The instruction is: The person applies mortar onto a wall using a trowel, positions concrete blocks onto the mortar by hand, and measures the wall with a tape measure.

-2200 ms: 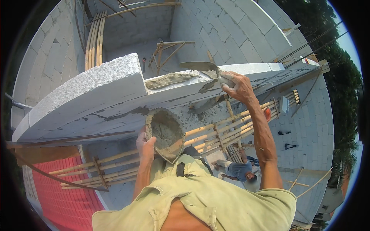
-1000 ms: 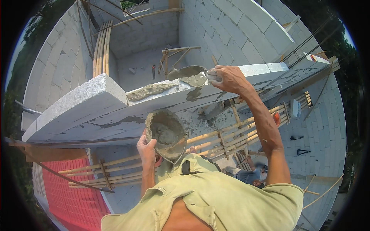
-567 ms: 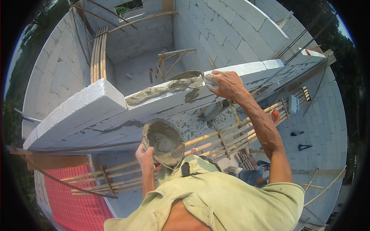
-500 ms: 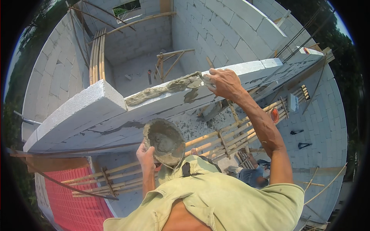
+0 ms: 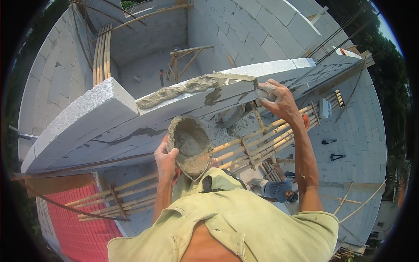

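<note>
Gripping the rim of a rough, mortar-caked bowl [image 5: 190, 146] against my chest, my left hand [image 5: 166, 160] holds it tilted, wet grey mortar coating its inside. Farther out, my right hand [image 5: 279, 101] is clenched round a trowel handle [image 5: 263, 92], mostly hidden in my fist, the flat blade [image 5: 231, 77] lying on the lumpy mortar bed [image 5: 183, 89] along the white block wall's top [image 5: 100, 113]. Beyond, bamboo scaffolding [image 5: 262, 139] partly screens a person below [image 5: 276, 190].
</note>
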`<control>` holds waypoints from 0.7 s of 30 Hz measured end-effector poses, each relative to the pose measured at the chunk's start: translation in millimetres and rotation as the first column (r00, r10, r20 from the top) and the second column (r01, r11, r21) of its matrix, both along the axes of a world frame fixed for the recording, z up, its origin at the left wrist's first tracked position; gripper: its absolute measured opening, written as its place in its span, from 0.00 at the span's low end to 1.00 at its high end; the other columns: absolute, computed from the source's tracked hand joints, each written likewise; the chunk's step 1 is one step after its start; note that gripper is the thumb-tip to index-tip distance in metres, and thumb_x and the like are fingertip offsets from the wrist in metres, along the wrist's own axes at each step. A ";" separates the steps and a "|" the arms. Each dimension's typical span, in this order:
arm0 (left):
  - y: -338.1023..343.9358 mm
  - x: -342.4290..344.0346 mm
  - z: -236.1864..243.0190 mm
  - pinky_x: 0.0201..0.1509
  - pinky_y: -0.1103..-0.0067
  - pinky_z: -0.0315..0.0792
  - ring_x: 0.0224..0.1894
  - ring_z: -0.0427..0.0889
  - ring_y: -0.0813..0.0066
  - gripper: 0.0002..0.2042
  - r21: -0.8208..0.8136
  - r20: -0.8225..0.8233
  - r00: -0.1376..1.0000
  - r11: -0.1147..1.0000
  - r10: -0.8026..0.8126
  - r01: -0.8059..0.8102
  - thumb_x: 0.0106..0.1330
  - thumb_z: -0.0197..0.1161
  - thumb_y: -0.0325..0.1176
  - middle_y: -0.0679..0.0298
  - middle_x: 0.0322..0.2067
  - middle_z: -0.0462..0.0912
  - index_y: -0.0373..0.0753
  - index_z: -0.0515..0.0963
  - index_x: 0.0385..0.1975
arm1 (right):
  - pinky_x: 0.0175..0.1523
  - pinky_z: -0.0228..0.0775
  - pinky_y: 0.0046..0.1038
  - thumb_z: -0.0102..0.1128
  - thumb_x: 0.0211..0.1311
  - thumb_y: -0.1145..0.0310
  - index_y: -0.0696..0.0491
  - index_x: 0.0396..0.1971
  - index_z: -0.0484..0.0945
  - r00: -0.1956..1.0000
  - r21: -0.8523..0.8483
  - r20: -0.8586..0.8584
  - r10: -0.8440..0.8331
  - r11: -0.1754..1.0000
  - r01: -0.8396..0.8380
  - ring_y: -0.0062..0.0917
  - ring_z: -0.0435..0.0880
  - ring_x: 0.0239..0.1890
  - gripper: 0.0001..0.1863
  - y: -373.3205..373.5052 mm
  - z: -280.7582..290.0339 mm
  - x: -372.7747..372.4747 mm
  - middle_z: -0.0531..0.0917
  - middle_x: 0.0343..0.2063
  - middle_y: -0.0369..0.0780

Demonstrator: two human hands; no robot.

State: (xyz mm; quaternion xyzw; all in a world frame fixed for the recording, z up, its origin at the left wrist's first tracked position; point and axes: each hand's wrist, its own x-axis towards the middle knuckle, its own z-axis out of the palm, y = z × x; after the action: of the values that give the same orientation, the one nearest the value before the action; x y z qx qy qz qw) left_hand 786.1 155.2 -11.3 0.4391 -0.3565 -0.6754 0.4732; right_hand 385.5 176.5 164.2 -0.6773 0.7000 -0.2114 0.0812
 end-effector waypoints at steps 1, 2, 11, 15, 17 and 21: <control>-1.8 -4.6 4.2 0.41 0.84 0.73 0.34 0.79 0.84 0.13 0.001 0.070 0.997 1.000 -0.020 0.020 0.57 0.59 0.18 0.67 0.36 0.84 0.27 0.81 0.42 | 0.53 0.77 0.39 0.75 0.57 0.63 0.53 0.53 0.86 0.968 0.141 0.243 -0.055 0.990 0.021 0.37 0.86 0.43 0.23 20.0 4.9 14.9 0.85 0.45 0.39; -5.5 -7.6 6.6 0.36 0.84 0.70 0.30 0.76 0.86 0.07 -0.004 0.143 0.989 0.999 -0.044 0.045 0.57 0.59 0.20 0.70 0.30 0.82 0.30 0.82 0.34 | 0.53 0.77 0.39 0.75 0.57 0.63 0.53 0.53 0.86 0.963 0.163 0.262 -0.063 0.986 0.020 0.37 0.86 0.43 0.23 37.2 4.0 31.8 0.85 0.45 0.39; -11.9 -68.2 17.1 0.28 0.81 0.56 0.25 0.60 0.88 0.08 -0.237 0.394 0.904 0.931 -0.168 0.277 0.53 0.64 0.25 0.77 0.21 0.64 0.38 0.70 0.19 | 0.48 0.77 0.47 0.58 0.68 0.52 0.58 0.45 0.86 0.981 0.588 -0.036 -0.188 0.790 0.173 0.49 0.87 0.39 0.23 59.5 -172.1 113.3 0.86 0.34 0.55; -19.8 -72.9 20.1 0.30 0.83 0.58 0.26 0.62 0.88 0.07 -0.190 0.421 0.886 0.936 -0.195 0.296 0.54 0.63 0.23 0.78 0.22 0.66 0.38 0.72 0.19 | 0.36 0.76 0.35 0.59 0.70 0.52 0.61 0.45 0.85 0.695 0.660 0.532 -0.483 0.751 0.017 0.31 0.84 0.28 0.24 99.5 -174.3 96.1 0.85 0.28 0.45; -25.1 -78.4 26.6 0.31 0.84 0.59 0.27 0.65 0.89 0.07 -0.119 0.217 0.949 0.959 -0.228 0.258 0.55 0.62 0.21 0.77 0.24 0.70 0.39 0.74 0.19 | 0.34 0.75 0.28 0.60 0.70 0.51 0.61 0.48 0.84 0.502 0.606 0.692 -0.518 0.795 -0.015 0.23 0.81 0.27 0.25 121.0 -182.5 84.3 0.84 0.30 0.40; -25.6 -72.6 15.6 0.34 0.86 0.67 0.28 0.71 0.89 0.05 0.000 0.035 0.983 0.984 -0.180 0.180 0.56 0.61 0.19 0.74 0.29 0.80 0.38 0.76 0.27 | 0.32 0.74 0.25 0.61 0.70 0.52 0.61 0.51 0.83 0.294 0.656 0.730 -0.616 0.753 -0.050 0.21 0.81 0.27 0.25 115.8 -120.4 63.3 0.84 0.32 0.39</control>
State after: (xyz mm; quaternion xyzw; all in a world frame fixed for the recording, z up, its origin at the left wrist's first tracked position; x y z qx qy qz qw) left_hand 713.5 129.5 4.3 0.4158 -0.4040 -0.7072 0.4047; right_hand 448.9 292.3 43.8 -0.2312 0.6685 -0.3477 0.6154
